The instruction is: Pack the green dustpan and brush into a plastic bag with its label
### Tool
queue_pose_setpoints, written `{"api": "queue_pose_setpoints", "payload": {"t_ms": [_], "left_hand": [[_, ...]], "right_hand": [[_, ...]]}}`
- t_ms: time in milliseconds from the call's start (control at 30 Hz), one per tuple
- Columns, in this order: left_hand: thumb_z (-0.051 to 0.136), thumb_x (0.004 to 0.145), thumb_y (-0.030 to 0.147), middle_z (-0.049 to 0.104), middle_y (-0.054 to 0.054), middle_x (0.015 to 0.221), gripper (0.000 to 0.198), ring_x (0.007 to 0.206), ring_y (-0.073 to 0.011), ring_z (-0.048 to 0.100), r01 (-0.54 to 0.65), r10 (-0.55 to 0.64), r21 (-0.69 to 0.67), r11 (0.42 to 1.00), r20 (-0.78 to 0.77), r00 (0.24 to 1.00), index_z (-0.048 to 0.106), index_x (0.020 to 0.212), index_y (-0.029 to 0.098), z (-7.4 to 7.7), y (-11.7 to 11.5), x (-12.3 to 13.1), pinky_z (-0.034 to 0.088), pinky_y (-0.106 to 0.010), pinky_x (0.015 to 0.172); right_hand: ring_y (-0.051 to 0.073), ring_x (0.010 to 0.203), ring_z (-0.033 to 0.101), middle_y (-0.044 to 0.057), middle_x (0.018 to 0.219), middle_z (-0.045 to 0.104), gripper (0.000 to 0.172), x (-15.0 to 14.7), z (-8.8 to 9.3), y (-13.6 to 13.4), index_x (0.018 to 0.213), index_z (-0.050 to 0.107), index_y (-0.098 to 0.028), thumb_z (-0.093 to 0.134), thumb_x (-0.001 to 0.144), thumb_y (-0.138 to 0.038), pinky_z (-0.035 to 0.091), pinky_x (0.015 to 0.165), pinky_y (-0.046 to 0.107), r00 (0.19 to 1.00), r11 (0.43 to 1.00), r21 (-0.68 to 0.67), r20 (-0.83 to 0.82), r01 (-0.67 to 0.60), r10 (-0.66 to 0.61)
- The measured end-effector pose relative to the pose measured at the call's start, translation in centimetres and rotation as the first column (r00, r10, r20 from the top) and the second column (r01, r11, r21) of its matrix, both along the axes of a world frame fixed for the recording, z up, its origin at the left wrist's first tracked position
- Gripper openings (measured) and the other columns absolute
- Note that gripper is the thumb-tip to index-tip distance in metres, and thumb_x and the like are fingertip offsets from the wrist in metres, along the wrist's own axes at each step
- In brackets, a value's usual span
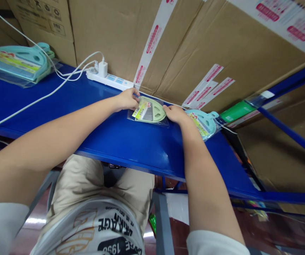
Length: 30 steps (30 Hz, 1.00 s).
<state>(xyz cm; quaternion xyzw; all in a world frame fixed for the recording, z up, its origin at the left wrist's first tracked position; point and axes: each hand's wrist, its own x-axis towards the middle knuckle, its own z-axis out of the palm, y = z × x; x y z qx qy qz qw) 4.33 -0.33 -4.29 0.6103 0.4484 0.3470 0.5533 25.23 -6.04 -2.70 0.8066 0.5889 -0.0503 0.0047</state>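
A pale green dustpan and brush set in a clear plastic bag lies on the blue shelf top, with a yellow label on its left part. My left hand is closed at the bag's upper left edge, fingers curled onto it. At the rounded handle end, my right hand pinches the set between thumb and fingers; some fingertips are hidden. Just right of that hand, partly behind the forearm, is a light blue bagged dustpan set.
More light blue bagged dustpan sets are stacked at the far left. A white power strip with plugs and a loose white cable runs along the back. Taped cardboard boxes wall the rear. A green package lies at right.
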Motion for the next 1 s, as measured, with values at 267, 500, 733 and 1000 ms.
{"api": "queue_pose_setpoints", "payload": {"t_ms": [267, 500, 733, 1000], "left_hand": [[0.070, 0.067, -0.021, 0.059, 0.002, 0.086, 0.045, 0.076, -0.0143, 0.065, -0.089, 0.090, -0.015, 0.996, 0.086, 0.992, 0.057, 0.087, 0.017, -0.3, -0.1, 0.7, 0.062, -0.042, 0.088], [0.070, 0.072, -0.019, 0.057, 0.002, 0.088, 0.041, 0.075, -0.0122, 0.064, -0.140, 0.151, -0.082, 0.987, 0.141, 0.979, 0.056, 0.085, 0.017, -0.3, -0.7, 1.2, 0.062, -0.035, 0.082], [0.070, 0.075, -0.019, 0.057, 0.003, 0.087, 0.041, 0.074, -0.0113, 0.064, -0.169, 0.185, -0.105, 0.980, 0.169, 0.968, 0.055, 0.085, 0.018, 0.3, -1.0, 1.0, 0.062, -0.033, 0.081], [0.071, 0.073, -0.020, 0.059, 0.001, 0.085, 0.042, 0.068, -0.0100, 0.061, -0.192, 0.215, -0.126, 0.973, 0.201, 0.956, 0.056, 0.082, 0.018, 0.1, -0.9, 1.4, 0.059, -0.030, 0.074]], "right_hand": [[0.033, 0.143, 0.063, 0.021, 0.148, 0.069, 0.057, -0.8, 0.8, -0.3, 0.136, 0.076, -0.006, 0.032, 0.116, -0.037, 0.047, 0.111, 0.032, 1.000, 0.999, -0.036, -0.010, 0.012, -0.013], [0.032, 0.146, 0.060, 0.023, 0.153, 0.065, 0.057, -1.2, 1.1, -0.6, 0.141, 0.073, -0.003, 0.033, 0.116, -0.036, 0.045, 0.114, 0.031, 0.999, 0.997, -0.073, -0.048, 0.007, -0.011], [0.031, 0.146, 0.061, 0.021, 0.155, 0.064, 0.057, -1.2, 1.0, -0.5, 0.143, 0.072, -0.006, 0.036, 0.116, -0.040, 0.046, 0.114, 0.030, 0.999, 0.997, -0.078, -0.034, 0.006, -0.009], [0.031, 0.145, 0.062, 0.022, 0.152, 0.065, 0.056, -0.9, 0.7, -0.3, 0.141, 0.073, -0.006, 0.035, 0.116, -0.039, 0.047, 0.113, 0.031, 1.000, 0.998, -0.066, -0.005, -0.012, 0.012]]}}
